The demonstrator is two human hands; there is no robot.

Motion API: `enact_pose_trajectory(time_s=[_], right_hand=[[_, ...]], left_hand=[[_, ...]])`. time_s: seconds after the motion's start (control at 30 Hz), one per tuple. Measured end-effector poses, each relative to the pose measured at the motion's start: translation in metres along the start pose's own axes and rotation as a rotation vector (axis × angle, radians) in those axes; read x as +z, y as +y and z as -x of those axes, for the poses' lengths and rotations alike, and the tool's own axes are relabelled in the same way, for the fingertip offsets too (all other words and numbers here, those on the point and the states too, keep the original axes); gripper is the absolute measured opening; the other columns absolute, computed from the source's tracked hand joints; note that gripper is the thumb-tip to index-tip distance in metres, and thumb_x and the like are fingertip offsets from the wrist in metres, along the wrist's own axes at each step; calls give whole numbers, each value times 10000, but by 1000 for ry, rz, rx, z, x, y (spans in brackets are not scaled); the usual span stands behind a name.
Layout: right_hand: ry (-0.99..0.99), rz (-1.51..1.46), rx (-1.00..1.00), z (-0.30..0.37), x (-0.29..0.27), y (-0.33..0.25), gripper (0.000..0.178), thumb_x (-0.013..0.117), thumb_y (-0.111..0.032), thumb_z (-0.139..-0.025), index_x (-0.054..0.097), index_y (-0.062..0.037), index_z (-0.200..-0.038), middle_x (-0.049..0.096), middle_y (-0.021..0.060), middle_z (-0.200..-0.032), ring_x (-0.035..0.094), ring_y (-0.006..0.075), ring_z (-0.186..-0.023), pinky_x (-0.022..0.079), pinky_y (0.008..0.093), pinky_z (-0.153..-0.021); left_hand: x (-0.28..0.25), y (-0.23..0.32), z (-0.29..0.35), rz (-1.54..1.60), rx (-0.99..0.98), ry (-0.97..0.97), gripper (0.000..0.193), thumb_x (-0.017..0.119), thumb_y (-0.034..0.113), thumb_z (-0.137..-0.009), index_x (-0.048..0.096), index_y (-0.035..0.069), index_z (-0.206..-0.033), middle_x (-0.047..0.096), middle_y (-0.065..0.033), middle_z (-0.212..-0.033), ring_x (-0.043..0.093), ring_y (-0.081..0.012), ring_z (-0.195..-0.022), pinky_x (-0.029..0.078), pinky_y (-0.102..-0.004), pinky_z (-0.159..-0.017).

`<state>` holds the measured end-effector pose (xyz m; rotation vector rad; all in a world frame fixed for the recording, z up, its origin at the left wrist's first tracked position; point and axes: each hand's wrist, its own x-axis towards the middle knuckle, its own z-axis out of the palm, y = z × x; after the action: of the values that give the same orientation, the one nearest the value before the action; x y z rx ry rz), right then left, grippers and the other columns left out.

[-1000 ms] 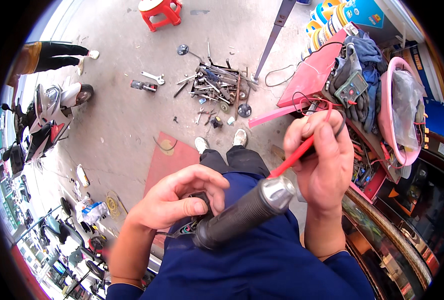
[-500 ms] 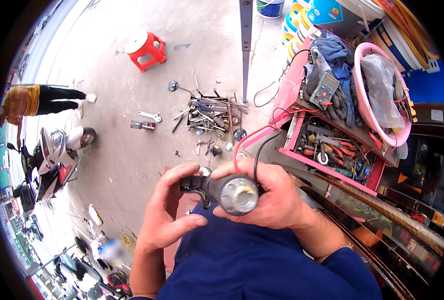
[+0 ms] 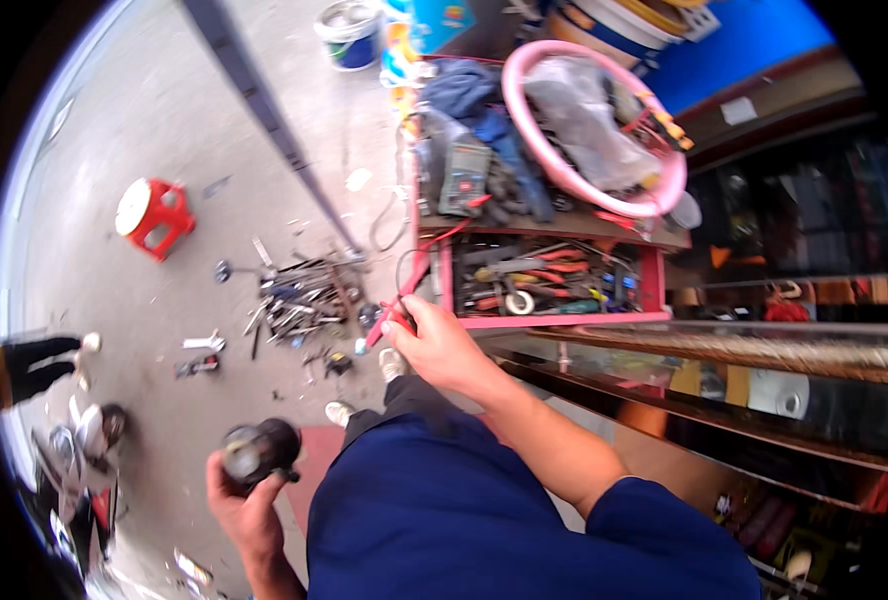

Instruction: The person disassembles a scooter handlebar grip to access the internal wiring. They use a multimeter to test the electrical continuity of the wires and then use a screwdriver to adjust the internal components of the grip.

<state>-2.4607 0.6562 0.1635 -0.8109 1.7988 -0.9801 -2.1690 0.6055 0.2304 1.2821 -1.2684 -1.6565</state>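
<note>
Apparently you are handling lead and grip separately: your left hand [image 3: 247, 518] clasps the dark ribbed grip [image 3: 272, 448] at 8 o'clock, while your right hand [image 3: 432, 345] seems to pinch a red test lead [image 3: 397, 317] near centre; the meter [image 3: 465, 178] lies at 12. Moving on calls for slack in that lead. Half a second ago both hands met at the grip; now they're well apart.

Two hands [image 3: 249, 515] [image 3: 434, 345], one black grip [image 3: 264, 450], one multimeter [image 3: 464, 178], one red stool [image 3: 169, 215], one pink basin [image 3: 517, 95]
</note>
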Motion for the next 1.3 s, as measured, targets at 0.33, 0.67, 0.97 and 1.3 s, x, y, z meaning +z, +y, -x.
enact_pose_trajectory(time_s=[0.33, 0.67, 0.97, 1.3], right_hand=[[587, 659, 252, -27, -61, 142, 266, 585, -75, -848, 580, -52, -1113, 648, 206, -1010, 616, 393, -996, 477, 490, -858], [487, 1010, 72, -62, -57, 138, 201, 507, -154, -889, 684, -89, -960, 661, 145, -962, 585, 302, -1033, 430, 432, -892], [510, 991, -2, -56, -54, 153, 179, 559, -56, -790, 655, -28, -939, 652, 177, -938, 587, 329, -979, 418, 439, -915], [415, 974, -127, -43, -47, 140, 227, 563, -35, -755, 631, -18, -971, 626, 185, -955, 572, 354, -989, 409, 453, -940]], left_hand=[[-50, -40, -8, 214, 23, 102, 603, 590, -27, -884, 340, -47, -1433, 490, -153, -1328, 517, -238, -1214, 416, -362, -1050], [-8, 20, -10, -111, -57, 141, 357, 595, 6, -855, 517, -156, -1164, 611, -181, -1047, 588, -228, -951, 481, -327, -866], [-2, 25, -11, -19, -88, 95, 396, 597, -13, -849, 505, -131, -1215, 596, -176, -1082, 576, -232, -978, 486, -332, -891], [-39, -29, -15, 60, 60, 36, 601, 639, 44, -872, 371, -71, -1397, 491, -170, -1322, 515, -259, -1209, 408, -384, -1058]])
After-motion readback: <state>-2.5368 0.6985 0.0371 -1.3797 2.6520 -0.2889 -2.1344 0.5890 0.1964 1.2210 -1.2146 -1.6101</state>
